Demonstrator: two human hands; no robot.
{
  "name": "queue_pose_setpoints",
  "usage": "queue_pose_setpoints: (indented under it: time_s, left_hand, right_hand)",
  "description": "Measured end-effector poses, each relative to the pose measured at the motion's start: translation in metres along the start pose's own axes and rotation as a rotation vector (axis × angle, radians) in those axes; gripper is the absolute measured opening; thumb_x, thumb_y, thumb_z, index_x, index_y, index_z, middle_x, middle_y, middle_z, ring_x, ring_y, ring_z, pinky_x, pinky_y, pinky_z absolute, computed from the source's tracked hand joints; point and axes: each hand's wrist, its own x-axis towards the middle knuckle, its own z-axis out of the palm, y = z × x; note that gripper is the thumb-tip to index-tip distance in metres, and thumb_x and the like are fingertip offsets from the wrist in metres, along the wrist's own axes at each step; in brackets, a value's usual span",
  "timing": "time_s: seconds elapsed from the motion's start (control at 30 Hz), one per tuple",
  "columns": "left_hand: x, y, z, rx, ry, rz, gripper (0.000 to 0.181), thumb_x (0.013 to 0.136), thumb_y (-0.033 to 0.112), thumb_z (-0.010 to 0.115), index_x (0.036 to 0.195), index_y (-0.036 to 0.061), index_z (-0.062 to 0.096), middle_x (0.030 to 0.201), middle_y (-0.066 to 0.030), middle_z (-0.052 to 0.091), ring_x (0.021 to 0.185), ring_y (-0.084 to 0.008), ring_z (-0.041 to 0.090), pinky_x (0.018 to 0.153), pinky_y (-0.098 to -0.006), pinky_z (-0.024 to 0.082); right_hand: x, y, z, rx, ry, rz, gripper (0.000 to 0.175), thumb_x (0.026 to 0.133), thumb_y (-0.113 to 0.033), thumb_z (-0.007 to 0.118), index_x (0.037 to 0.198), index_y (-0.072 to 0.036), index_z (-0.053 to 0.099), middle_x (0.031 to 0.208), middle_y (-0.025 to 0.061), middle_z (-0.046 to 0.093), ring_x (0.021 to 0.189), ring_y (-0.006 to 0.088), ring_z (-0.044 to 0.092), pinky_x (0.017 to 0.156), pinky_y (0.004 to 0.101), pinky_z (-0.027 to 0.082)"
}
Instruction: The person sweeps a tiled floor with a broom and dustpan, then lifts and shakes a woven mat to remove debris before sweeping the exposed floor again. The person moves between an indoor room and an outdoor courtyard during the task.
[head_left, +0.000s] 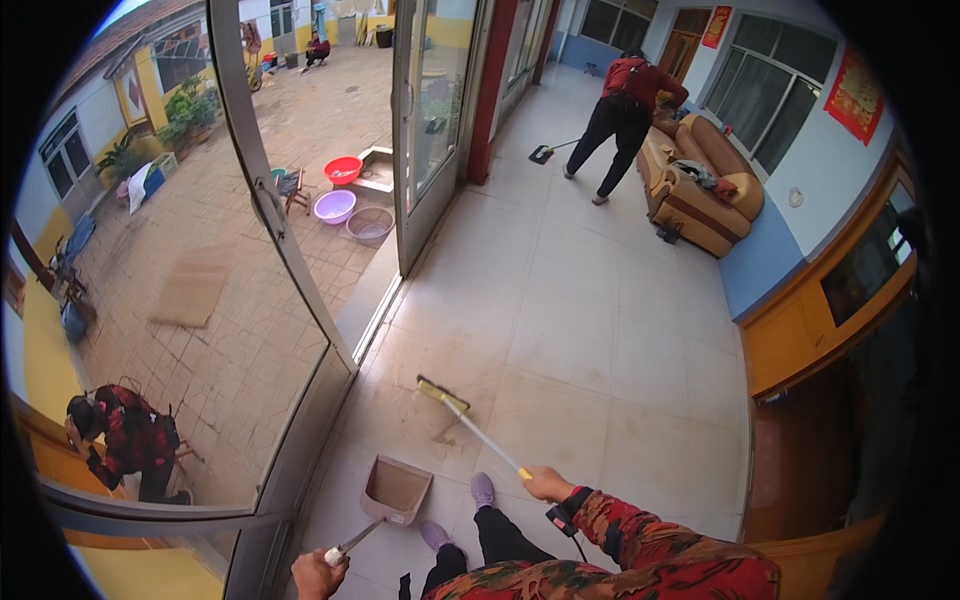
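My right hand (549, 484) grips the yellow-ended handle of a long broom (486, 436). The broom's yellow head with a dark edge (444, 393) rests on the tiled floor, just inside the doorway. Around that head the pale tiles carry a brownish film of dirt (450, 431). My left hand (319, 576) is closed around the handle of a long-handled dustpan (396, 491). The pan sits on the floor left of my feet, its open side facing away from me. No clear pile of debris shows inside it.
Sliding glass doors (300, 285) border the left, with a paved courtyard beyond. Plastic basins (335, 206) stand outside the doorway. Farther along, a person (630, 105) bends beside a tan sofa (701, 187), near a flat mop (541, 154). A wooden door (795, 352) is at right.
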Motion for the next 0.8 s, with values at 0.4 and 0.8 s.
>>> queue_pose_setpoints:
  time_s: [0.4, 0.8]
  left_hand:
    - [0.017, 0.01, 0.007, -0.028, 0.063, -0.116, 0.036, 0.072, 0.043, 0.07, 0.062, 0.0087, 0.063, 0.059, -0.0146, 0.061, 0.057, -0.037, 0.06, 0.054, -0.0439, 0.049]
    - [0.031, 0.007, 0.007, 0.007, 0.034, -0.148, 0.035, 0.074, 0.043, 0.068, 0.062, 0.0109, 0.063, 0.057, -0.0125, 0.06, 0.054, -0.0348, 0.059, 0.051, -0.0428, 0.047]
  right_hand:
    - [0.281, -0.046, -0.073, -0.016, 0.134, 0.044, 0.02, 0.078, -0.011, 0.048, 0.088, 0.002, 0.059, 0.069, 0.0205, 0.065, 0.056, 0.0355, 0.065, 0.052, 0.0422, 0.053]
    - [0.267, -0.121, 0.026, -0.63, -0.074, -0.411, 0.036, 0.089, -0.014, 0.04, 0.121, 0.001, 0.05, 0.092, 0.0256, 0.065, 0.087, 0.0425, 0.063, 0.076, 0.0504, 0.051]
